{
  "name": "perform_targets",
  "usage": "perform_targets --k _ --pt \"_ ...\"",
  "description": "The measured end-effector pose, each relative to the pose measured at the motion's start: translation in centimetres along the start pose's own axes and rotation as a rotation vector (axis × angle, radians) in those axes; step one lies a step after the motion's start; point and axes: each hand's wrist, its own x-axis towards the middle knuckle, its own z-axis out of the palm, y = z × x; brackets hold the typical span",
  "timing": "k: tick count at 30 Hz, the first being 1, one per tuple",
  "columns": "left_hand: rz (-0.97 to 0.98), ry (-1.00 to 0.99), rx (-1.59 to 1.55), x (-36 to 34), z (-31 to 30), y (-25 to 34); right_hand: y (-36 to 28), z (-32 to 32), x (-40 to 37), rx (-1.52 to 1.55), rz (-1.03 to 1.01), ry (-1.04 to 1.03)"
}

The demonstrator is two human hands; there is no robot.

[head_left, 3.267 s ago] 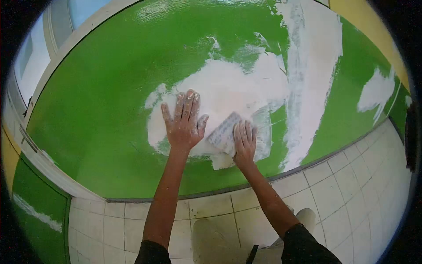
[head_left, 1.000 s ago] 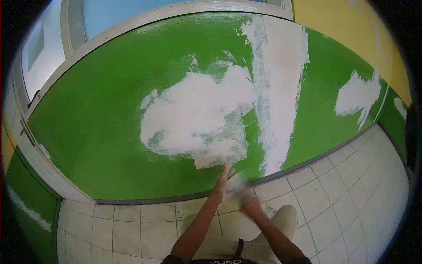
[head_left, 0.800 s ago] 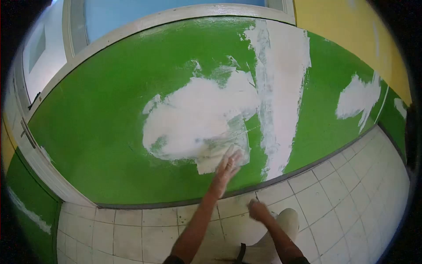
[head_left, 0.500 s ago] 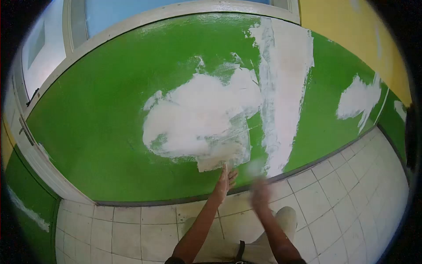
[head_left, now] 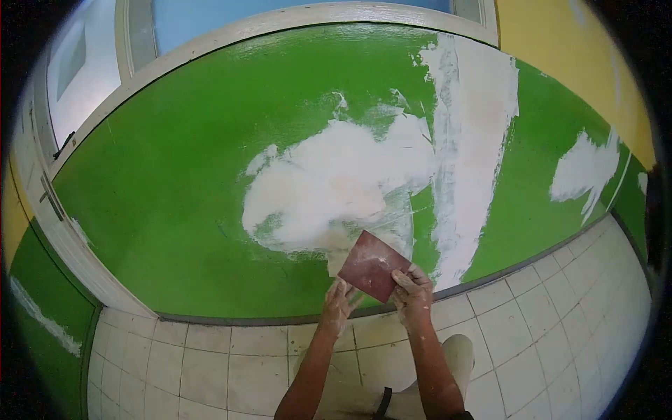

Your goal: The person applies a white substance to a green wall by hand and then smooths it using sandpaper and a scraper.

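Observation:
A square sheet of reddish-brown sandpaper [head_left: 376, 264] is tilted in front of the wall, its face dusted with white powder. My right hand [head_left: 413, 297] pinches its right corner, thumb on top and the other fingers behind. At the lower left edge, my left hand [head_left: 339, 304] has closed on the sheet, with some fingers partly hidden. Both hands are whitened with dust. Just beyond the sheet lies a broad white filler patch [head_left: 315, 189] on the green wall [head_left: 168, 189]; the sheet covers its lower edge.
A wide vertical strip of white filler [head_left: 472, 140] runs down the wall to the right, with a smaller filler patch [head_left: 584, 168] farther right. A pale window ledge [head_left: 315, 15] borders the top. Floor tiles [head_left: 259, 357] and my knee [head_left: 458, 350] are below.
My blurred right hand has come left to meet the left hand. The sandpaper now shows its brown face, held between both hands. The view has shifted slightly.

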Motion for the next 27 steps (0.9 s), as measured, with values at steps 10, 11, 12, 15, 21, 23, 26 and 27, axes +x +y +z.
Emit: perform_targets --k 10,11,12,15,21,23,26,27 --pt "0.227 0.207 0.200 -1.0 4.4 4.8 7.1 1.2 -0.1 -0.324 0.029 0.132" --pt "0.230 0.216 0.204 -1.1 4.5 5.2 7.2 1.2 0.1 -0.508 -0.116 0.167" --pt "0.285 0.352 0.295 -1.1 4.6 5.9 7.4 0.7 0.2 -0.504 -0.110 0.159" --pt "0.860 0.425 0.628 2.2 2.5 8.1 7.0 -2.7 0.8 -0.547 -0.201 0.187" --pt "1.540 0.608 1.088 9.1 7.2 17.8 8.5 -9.7 -0.7 -0.651 -0.216 0.215" --pt "1.565 0.576 1.328 12.3 7.5 17.2 8.4 -9.8 -1.3 -0.645 -0.219 0.232" --pt "1.288 0.546 1.877 15.1 6.7 11.2 9.1 -9.8 -2.1 -0.689 -0.179 0.246" --pt "1.347 0.469 1.889 15.2 5.5 9.9 9.1 -9.9 -2.0 -0.735 -0.153 0.234"
